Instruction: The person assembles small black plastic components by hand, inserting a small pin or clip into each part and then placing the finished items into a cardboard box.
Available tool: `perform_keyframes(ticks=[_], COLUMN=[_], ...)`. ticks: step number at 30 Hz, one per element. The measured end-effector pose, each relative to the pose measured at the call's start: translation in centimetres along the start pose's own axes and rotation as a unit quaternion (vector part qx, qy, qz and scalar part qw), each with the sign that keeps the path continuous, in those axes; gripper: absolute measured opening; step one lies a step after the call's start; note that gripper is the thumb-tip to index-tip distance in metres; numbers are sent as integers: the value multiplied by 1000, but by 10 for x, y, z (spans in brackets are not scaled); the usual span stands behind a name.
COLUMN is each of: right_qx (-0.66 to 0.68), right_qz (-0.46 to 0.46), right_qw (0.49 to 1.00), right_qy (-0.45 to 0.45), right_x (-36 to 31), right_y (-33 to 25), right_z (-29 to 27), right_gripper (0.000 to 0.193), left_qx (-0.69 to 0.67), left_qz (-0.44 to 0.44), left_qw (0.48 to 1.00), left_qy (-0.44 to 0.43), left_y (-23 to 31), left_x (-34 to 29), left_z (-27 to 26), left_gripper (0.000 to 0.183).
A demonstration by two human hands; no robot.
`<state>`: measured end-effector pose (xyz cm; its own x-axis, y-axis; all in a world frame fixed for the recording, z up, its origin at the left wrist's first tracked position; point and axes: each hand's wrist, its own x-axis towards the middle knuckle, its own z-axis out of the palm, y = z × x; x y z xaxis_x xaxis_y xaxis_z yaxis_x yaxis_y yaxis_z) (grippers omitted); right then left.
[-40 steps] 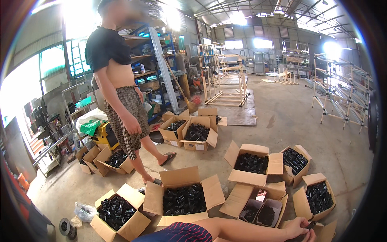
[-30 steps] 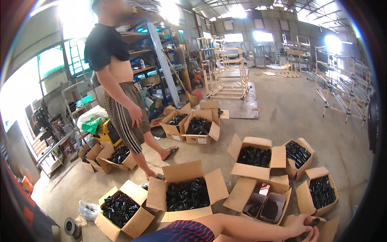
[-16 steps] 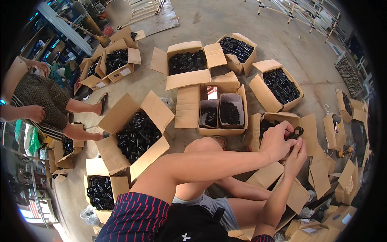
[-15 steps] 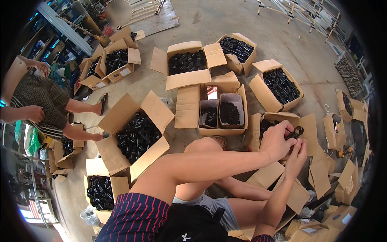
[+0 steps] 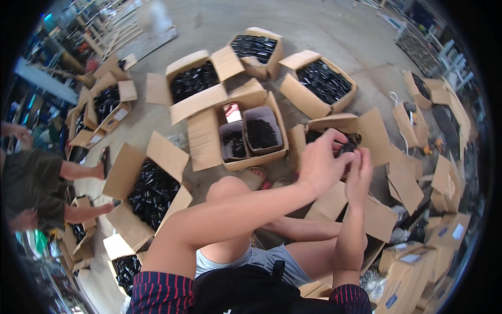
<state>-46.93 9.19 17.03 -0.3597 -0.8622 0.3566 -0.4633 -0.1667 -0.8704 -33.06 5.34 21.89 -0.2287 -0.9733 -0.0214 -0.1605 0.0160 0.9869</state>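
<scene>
My left hand [image 5: 321, 159] and my right hand [image 5: 360, 170] meet in front of me, both closed on a small black plastic part [image 5: 350, 144] with a rounded, clip-like end. The left fingers pinch it from above, while the right fingertips hold its lower side. Fingers cover much of the part, and blur hides its exact kind. Behind and below my hands stands an open cardboard box [image 5: 375, 137] with black parts inside, partly hidden by the left hand. Left of it, another open box [image 5: 206, 147] contains two grey inner bins [image 5: 246, 125] of small black pieces.
Further open cartons of black parts surround me: a large box [image 5: 121, 220] at left, others [image 5: 194, 103] beyond. Stacked cartons [image 5: 409, 269] and clear plastic [image 5: 372, 285] lie at lower right. Another person [image 5: 36, 183] stands at the left edge. My bent knees are between the boxes.
The whole view has shifted, so boxes and hands appear further left, most boxes higher. Both hands still hold the black part together. The other person is now nearer the left edge.
</scene>
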Motion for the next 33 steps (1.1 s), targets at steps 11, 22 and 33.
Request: perform_keyframes(ticks=[11, 22, 33], right_qx=[5, 124, -357], right_qz=[10, 146, 281], right_qw=[1000, 978, 880], right_qy=[27, 88, -137], right_x=[-5, 13, 72], right_y=[0, 30, 260], right_z=[2, -22, 62], right_gripper=[42, 61, 25], left_qx=[15, -139, -247], left_qz=[-30, -170, -200], left_qw=[999, 973, 878], left_qy=[-38, -74, 359], left_y=[13, 24, -190], left_x=[-3, 20, -131], left_z=[1, -74, -371], left_gripper=[42, 40, 17])
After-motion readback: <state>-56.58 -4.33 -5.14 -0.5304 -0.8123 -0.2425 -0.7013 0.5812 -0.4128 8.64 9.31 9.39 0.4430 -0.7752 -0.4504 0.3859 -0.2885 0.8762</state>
